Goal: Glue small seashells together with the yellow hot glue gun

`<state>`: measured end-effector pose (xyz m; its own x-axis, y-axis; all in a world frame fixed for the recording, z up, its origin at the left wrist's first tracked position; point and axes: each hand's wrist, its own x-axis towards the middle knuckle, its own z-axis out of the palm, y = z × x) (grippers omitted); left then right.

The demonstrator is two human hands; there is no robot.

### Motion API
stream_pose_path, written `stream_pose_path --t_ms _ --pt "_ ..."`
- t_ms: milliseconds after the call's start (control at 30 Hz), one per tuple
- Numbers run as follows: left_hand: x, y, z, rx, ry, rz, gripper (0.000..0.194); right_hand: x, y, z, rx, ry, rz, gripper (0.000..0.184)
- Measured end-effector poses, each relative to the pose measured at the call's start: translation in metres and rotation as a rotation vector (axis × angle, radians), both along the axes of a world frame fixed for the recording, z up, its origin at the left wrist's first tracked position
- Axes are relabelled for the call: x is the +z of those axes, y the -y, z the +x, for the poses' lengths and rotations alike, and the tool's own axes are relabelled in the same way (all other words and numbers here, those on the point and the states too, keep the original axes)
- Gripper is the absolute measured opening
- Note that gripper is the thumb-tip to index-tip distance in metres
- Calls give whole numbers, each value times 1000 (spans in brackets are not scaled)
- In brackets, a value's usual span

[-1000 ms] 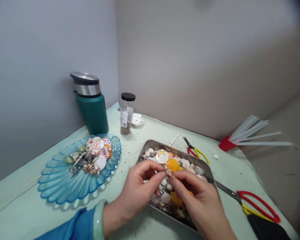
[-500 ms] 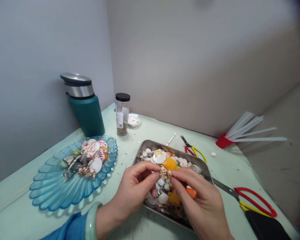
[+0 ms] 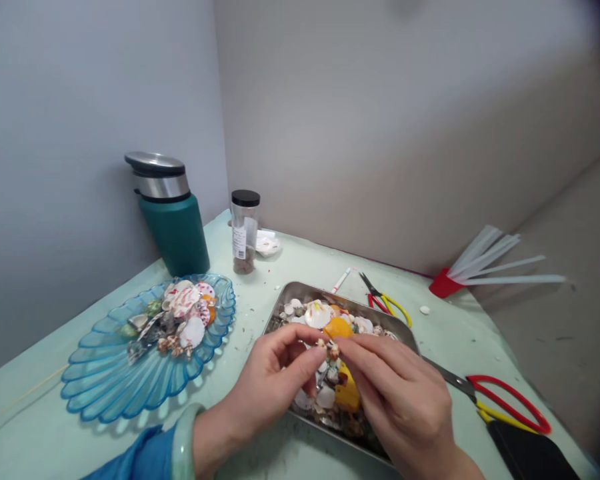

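Over the metal tray (image 3: 307,285) my two hands are close together, fingertips almost meeting. My left hand (image 3: 277,370) is closed in a pinch on a small brown-and-white spiral seashell (image 3: 321,343), mostly covered by the fingers. Against it, a second small spiral seashell (image 3: 334,350) is pinched by my right hand (image 3: 403,383). Below them the tray is full of mixed shells, among them a white scallop shell (image 3: 318,315), an orange-yellow piece (image 3: 338,327) and a yellow piece (image 3: 347,390).
To the left sits a blue shell-shaped dish (image 3: 100,373) bearing a shell pile (image 3: 183,310). Behind are a teal bottle (image 3: 175,230) and a black-lidded jar (image 3: 245,233). At right lie small pliers (image 3: 386,303), red-and-yellow scissors (image 3: 505,400) and a red cup (image 3: 445,285) with translucent sticks.
My right hand has turned and its fingers have moved slightly left, closer to the left fingertips. The two shells have turned and are more covered. The camera view has shifted slightly.
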<state>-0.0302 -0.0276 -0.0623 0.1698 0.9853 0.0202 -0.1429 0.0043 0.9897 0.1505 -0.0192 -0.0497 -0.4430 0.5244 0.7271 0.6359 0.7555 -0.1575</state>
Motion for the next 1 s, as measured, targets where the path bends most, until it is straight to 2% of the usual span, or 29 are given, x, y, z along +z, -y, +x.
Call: stream_pose_path --t_ms 100,300,400,667,767,900,1000 --pt "-1 0 1 -4 1 -2 26 -1 0 0 25 -4 -29 26" --pt "-3 -2 0 7 60 -21 22 2 -1 -4 66 -177 -329 22" --pt "-4 -2 0 -4 72 -21 20 5 -1 -6 67 -235 -417 17" --pt "-5 -2 0 -26 80 -14 19 8 0 -6 104 -291 -428 15" --pt "-5 -2 0 -38 91 -34 24 8 0 -5 99 -314 -480 13" --pt "-4 -2 0 -94 182 -15 39 8 0 -4 27 -433 -712 9" --pt "-3 -2 1 -77 177 9 29 7 -1 -5 -14 -584 -935 11"
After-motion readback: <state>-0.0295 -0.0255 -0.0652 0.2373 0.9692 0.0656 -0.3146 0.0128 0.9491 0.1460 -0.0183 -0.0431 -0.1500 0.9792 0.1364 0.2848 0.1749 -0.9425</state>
